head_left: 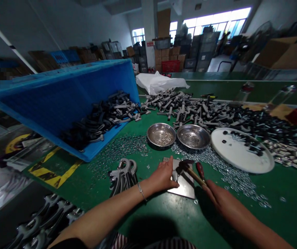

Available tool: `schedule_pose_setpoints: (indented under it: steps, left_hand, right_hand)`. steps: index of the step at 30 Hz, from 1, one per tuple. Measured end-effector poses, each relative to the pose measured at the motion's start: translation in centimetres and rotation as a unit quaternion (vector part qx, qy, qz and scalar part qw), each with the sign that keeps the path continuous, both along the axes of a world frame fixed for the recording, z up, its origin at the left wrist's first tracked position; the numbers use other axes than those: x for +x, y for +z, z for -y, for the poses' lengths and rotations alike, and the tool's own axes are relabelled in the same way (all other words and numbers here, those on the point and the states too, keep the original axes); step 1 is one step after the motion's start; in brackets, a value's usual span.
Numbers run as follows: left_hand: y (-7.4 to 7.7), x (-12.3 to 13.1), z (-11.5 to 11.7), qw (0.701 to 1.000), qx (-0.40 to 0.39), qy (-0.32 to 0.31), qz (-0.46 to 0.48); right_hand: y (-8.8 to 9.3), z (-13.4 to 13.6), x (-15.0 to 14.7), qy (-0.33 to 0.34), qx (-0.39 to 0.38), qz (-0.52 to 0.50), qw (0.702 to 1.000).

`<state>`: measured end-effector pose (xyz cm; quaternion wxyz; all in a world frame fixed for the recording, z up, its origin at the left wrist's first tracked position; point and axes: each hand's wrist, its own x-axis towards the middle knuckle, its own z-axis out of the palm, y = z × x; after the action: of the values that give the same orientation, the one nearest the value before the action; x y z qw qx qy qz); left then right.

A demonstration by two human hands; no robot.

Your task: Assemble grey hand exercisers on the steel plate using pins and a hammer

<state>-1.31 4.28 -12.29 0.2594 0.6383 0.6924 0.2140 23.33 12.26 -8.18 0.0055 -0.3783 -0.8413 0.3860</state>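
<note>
A steel plate [183, 189] lies on the green table in front of me. My left hand [162, 175] is at its left side, thumb and fingers closed around a small grey metal part [174, 175]; the part is mostly hidden by the hand. My right hand [213, 194] grips the wooden handle of a hammer [195, 175], whose dark head is just above the plate, close beside the grey part. A red-handled tool [199, 169] shows beside the hammer handle; whether my right hand touches it, I cannot tell.
Two metal bowls [161, 126] of small parts and a white oval tray [238, 166] stand beyond the plate. Loose washers [127, 145] are scattered about. A tipped blue crate [67, 93] holds dark handles; more grey clamp-like pieces [123, 176] lie left, with heaps behind.
</note>
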Motion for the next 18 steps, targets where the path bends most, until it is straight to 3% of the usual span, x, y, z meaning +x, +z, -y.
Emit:
schedule_pose_setpoints:
  steps: [2,5,7,9,11,13,14,15,18]
  left_hand:
    - [0.3,0.2,0.1,1.000,-0.004,0.010,-0.018]
    - [1.2,0.5,1.9,0.993,0.017,0.014,-0.116]
    - [1.7,0.1,4.0,0.976,0.017,0.017,-0.217]
    - [1.9,-0.8,6.5,0.950,-0.032,0.008,-0.310]
    - [1.8,-2.3,8.8,0.925,-0.088,-0.012,-0.370]
    - [1.4,-3.9,10.7,0.913,-0.101,-0.041,-0.392]
    - [1.2,-4.7,11.5,0.912,-0.089,-0.053,-0.397]
    - [1.1,-5.5,12.3,0.912,-0.073,-0.066,-0.399]
    - [0.8,-7.2,14.3,0.912,-0.044,-0.092,-0.398]
  right_hand:
    - [-0.7,-0.3,0.2,-0.043,-0.072,-0.025,0.996]
    - [-1.8,-1.0,1.7,-0.144,-0.209,-0.057,0.966]
    - [-2.6,-2.3,3.0,-0.198,-0.227,-0.050,0.952]
    - [-3.7,-4.3,3.6,-0.200,-0.138,-0.027,0.970]
    - [-4.7,-5.9,3.0,-0.140,0.062,-0.026,0.988]
    - [-5.4,-6.0,1.3,-0.048,0.258,-0.070,0.962]
    - [-5.7,-5.5,0.1,-0.004,0.317,-0.099,0.943]
    - [-5.9,-4.6,-1.2,0.039,0.332,-0.118,0.935]
    - [-6.3,-1.6,-4.8,0.108,0.275,-0.115,0.949]
